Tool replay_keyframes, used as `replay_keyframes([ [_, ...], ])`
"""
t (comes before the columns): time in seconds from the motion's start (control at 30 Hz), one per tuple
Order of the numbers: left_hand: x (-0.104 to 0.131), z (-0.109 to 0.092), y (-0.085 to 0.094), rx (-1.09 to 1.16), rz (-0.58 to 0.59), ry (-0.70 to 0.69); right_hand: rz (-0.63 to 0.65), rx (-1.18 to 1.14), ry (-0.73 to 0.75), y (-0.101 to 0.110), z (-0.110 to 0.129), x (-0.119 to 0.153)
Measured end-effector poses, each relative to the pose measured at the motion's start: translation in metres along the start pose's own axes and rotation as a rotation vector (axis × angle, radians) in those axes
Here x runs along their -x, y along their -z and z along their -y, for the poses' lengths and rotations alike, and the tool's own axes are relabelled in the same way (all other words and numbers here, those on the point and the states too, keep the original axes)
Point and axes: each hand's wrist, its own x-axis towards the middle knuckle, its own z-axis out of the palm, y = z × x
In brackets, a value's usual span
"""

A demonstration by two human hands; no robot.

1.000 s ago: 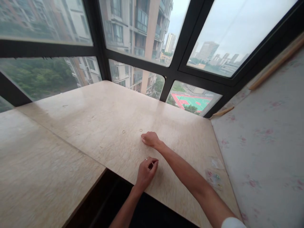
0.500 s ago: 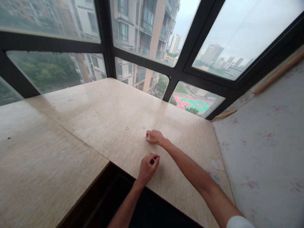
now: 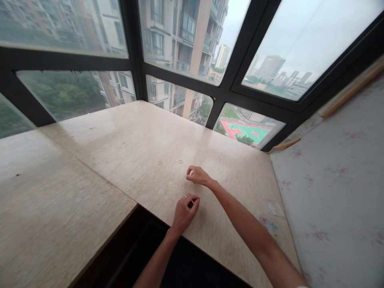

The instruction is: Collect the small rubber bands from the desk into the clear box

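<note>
Two small thin rings (image 3: 159, 162) lie apart on the beige marble-patterned sill (image 3: 129, 140); the right-hand one (image 3: 180, 162) is just beyond my right hand (image 3: 198, 175). That hand rests low over the sill, thumb and index finger pinched together. A faint thin edge shows at its fingertips, too small to name. Nearer the sill's front edge, my left hand (image 3: 184, 214) is closed in a loose pinch, thumb against index finger. It wears a band on one finger. Whatever is between its fingertips, if anything, is too small to see.
Dark-framed windows (image 3: 220, 100) border the sill at the back and left. A floral-papered wall (image 3: 330, 200) rises on the right, with clear plastic packets (image 3: 271, 224) beside it. A dark recess (image 3: 135, 244) lies below the front edge. A small dark speck (image 3: 17, 175) is far left.
The view has shifted slightly. My right hand has drawn a little away from the nearer ring, and its pinch stays closed. My left hand has barely moved. Both rings lie where they were.
</note>
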Motion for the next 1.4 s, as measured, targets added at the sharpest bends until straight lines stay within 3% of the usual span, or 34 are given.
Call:
replay_keyframes([
  [0.27,-0.001,0.002,-0.001,-0.014,0.0,0.025,-0.085,-0.694,0.026,0.008,0.012,0.046],
  [0.47,-0.002,0.003,-0.001,-0.056,0.015,0.013,-0.069,-1.31,0.05,0.009,0.024,0.083],
  [0.8,-0.005,-0.005,-0.001,-0.086,-0.006,0.021,-0.214,-1.422,0.022,0.01,0.023,0.12],
  [1.4,-0.007,-0.006,-0.005,-0.098,-0.044,0.071,-0.212,-1.644,-0.031,0.009,0.001,0.146],
])
